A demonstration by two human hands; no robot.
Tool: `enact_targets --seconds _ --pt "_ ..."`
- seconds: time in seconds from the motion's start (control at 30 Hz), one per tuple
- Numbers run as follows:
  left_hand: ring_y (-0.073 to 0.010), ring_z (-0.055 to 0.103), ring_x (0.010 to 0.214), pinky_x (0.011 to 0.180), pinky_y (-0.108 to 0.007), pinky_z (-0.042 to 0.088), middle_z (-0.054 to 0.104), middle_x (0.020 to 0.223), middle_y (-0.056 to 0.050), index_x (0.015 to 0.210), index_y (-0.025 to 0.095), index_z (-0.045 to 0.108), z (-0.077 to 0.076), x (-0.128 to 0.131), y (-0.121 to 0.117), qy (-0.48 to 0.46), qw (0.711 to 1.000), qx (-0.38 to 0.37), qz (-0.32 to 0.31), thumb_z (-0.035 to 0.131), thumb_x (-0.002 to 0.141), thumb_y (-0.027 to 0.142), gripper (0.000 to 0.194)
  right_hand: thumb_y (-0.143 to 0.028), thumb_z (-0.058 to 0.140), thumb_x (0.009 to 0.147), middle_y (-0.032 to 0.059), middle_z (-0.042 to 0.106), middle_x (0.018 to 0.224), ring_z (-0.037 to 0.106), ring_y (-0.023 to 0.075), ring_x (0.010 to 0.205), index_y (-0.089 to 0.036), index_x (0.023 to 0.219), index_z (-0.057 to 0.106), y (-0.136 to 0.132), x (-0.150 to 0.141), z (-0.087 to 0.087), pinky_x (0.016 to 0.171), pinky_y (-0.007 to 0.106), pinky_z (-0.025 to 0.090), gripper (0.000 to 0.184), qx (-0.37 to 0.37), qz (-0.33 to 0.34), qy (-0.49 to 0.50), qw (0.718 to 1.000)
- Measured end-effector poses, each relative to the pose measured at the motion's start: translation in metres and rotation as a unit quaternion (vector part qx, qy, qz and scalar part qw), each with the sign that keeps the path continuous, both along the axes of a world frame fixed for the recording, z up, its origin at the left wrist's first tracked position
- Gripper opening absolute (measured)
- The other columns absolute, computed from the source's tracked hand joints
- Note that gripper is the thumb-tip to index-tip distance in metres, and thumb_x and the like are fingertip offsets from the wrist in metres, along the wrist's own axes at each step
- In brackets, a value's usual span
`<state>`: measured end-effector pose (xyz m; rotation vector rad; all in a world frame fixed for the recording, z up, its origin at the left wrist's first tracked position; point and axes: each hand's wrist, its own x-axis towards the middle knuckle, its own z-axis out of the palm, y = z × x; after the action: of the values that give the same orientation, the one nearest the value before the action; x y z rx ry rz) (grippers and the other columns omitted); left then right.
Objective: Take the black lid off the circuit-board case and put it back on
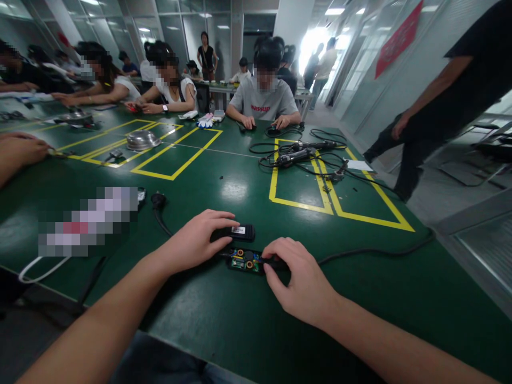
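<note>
An opened black plastic case (245, 261) lies on the green table in front of me, its circuit board and copper-coloured ring coils showing. Thumb and fingers of my right hand (301, 280) pinch the black cable end at the case's right side. Just behind it is a black cover (248, 232) with a white barcode label. My left hand (200, 237) has its fingers along the cover's far edge and its thumb along the near edge, closed around its left end. A dark lead enters the case's left end, partly hidden beneath my left thumb.
A black plug (158, 200) with its cord lies left. Power screwdrivers (296, 157) with tangled cables lie at back right, near yellow tape rectangles. A metal bowl (143, 140) stands at back left. One person (262, 98) sits opposite; another person's hand (24, 152) is at far left.
</note>
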<state>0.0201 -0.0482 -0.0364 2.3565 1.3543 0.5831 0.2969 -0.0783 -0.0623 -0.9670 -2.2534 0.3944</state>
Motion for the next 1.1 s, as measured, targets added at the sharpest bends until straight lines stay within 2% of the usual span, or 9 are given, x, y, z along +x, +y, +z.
enact_targets --seconds 0.13,0.23,0.33,0.47,0.6,0.77,1.1 --pt "-0.0285 0.072 0.121 0.115 -0.047 0.055 0.081 0.128 -0.010 0.133 0.021 0.077 0.002 0.001 -0.001 -0.013 1.000 -0.010 0.013 0.076 0.095 0.020 0.038 -0.008 0.056 0.087 0.0054 0.071 0.092 0.066 0.0237 0.082 -0.023 0.101 0.059 0.000 0.001 0.000 0.075 0.039 0.049 0.021 -0.010 -0.013 0.008 1.000" --pt "-0.0276 0.072 0.119 0.112 -0.045 0.055 0.080 0.127 -0.009 0.131 0.022 0.077 0.010 0.000 -0.006 -0.060 0.998 -0.006 0.006 0.077 0.095 0.024 0.036 -0.008 0.056 0.083 0.0060 0.069 0.097 0.066 0.0243 0.086 -0.023 0.111 0.057 -0.001 0.001 -0.002 0.077 0.040 0.052 0.032 -0.016 -0.036 0.027 0.999" --pt "-0.0265 0.072 0.118 0.107 -0.041 0.056 0.078 0.128 -0.008 0.133 0.024 0.076 0.018 0.000 -0.011 -0.109 0.993 -0.031 -0.036 0.080 0.094 0.028 0.039 -0.010 0.057 0.080 0.0075 0.068 0.105 0.067 0.0259 0.091 -0.023 0.124 0.054 -0.002 0.002 -0.004 0.081 0.042 0.054 0.046 -0.031 -0.053 0.044 0.997" --pt "-0.0256 0.072 0.116 0.106 -0.039 0.054 0.078 0.126 -0.006 0.131 0.027 0.079 0.021 0.003 -0.015 -0.072 0.987 -0.106 -0.099 0.084 0.091 0.026 0.040 -0.012 0.063 0.076 0.0073 0.067 0.105 0.065 0.0266 0.092 -0.022 0.128 0.055 -0.004 0.002 -0.001 0.083 0.044 0.054 0.054 -0.058 -0.032 0.020 0.998" --pt "-0.0266 0.070 0.119 0.109 -0.040 0.051 0.076 0.129 -0.006 0.130 0.028 0.080 0.019 0.006 -0.015 -0.031 0.987 -0.123 -0.097 0.085 0.091 0.024 0.040 -0.017 0.070 0.081 0.0083 0.069 0.106 0.066 0.0284 0.095 -0.021 0.127 0.059 -0.004 0.001 0.005 0.085 0.046 0.053 0.047 -0.064 -0.014 -0.017 0.998" --pt "-0.0255 0.071 0.115 0.106 -0.037 0.052 0.075 0.124 -0.005 0.129 0.027 0.080 0.020 0.008 -0.016 -0.039 0.986 -0.133 -0.092 0.084 0.090 0.022 0.040 -0.017 0.079 0.087 0.0079 0.073 0.107 0.068 0.0289 0.097 -0.022 0.111 0.068 -0.002 -0.001 0.006 0.085 0.046 0.051 0.027 -0.084 -0.018 -0.044 0.995" --pt "-0.0243 0.072 0.108 0.099 -0.035 0.053 0.074 0.116 -0.005 0.128 0.025 0.080 0.021 0.011 -0.016 -0.036 0.987 -0.127 -0.086 0.084 0.089 0.021 0.039 -0.013 0.086 0.086 0.0050 0.076 0.106 0.069 0.0268 0.097 -0.023 0.110 0.070 0.001 -0.001 0.008 0.086 0.043 0.050 0.030 -0.119 -0.024 -0.034 0.992"
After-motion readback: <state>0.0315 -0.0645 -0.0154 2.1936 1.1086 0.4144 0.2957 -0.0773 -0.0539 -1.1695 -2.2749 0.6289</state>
